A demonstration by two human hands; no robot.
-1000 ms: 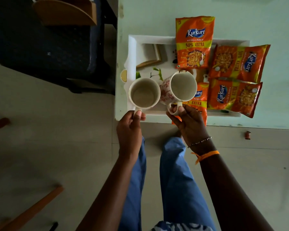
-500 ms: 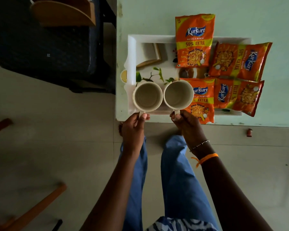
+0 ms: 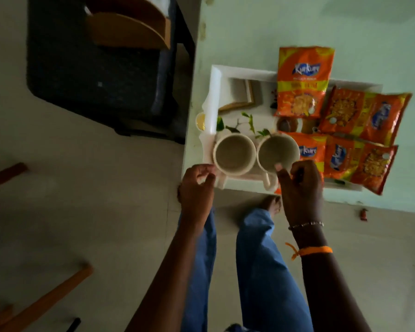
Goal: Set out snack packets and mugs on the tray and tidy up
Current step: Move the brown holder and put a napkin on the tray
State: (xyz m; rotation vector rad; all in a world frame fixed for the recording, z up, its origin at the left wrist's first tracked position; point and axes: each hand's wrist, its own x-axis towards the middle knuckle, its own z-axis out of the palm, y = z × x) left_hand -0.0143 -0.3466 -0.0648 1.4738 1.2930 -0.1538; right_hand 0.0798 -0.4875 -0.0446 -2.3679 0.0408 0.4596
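Note:
Two cream mugs stand side by side at the near left end of the white tray point(image 3: 215, 92). My left hand point(image 3: 197, 188) hovers with loosely curled fingers at the left mug point(image 3: 234, 155), beside its handle and holding nothing. My right hand point(image 3: 301, 185) has its thumb on the near rim of the right mug point(image 3: 274, 150), whose handle sticks out free to the left of the hand. Several orange snack packets lie on the tray's right half: one at the far edge point(image 3: 304, 80), one at the right point(image 3: 364, 113), two nearer point(image 3: 313, 152) point(image 3: 362, 165).
The tray lies at the near left corner of a pale green table point(image 3: 297, 25). A dark chair point(image 3: 94, 68) stands left of the table. Wooden chair legs point(image 3: 41, 305) cross the floor at the lower left. My legs are below the table edge.
The mugs have come down onto the tray. My left hand has slipped off its mug's handle. My right hand moved from the handle up to the rim. The camera has shifted left.

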